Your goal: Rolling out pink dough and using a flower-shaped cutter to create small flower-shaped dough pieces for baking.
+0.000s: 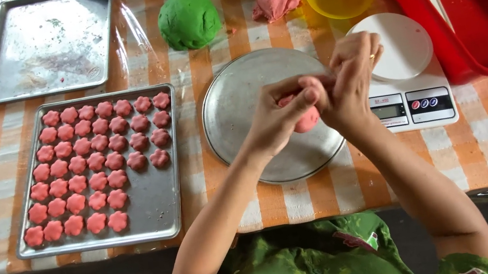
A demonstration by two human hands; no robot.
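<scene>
Both hands are up over the round metal plate [232,109]. The left hand [277,118] and right hand [348,82] are curled tight, squeezing a pink dough lump [307,120] between them. Pink flower cookies [98,163] sit on the left.

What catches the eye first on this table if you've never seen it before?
Most striking is the tray of pink flower-shaped dough pieces at the left, laid in neat rows. In the middle, the left hand and right hand together pinch a pink dough lump above a round metal plate. Behind them sits a bright green dough ball, with a red tub at the right.
</scene>
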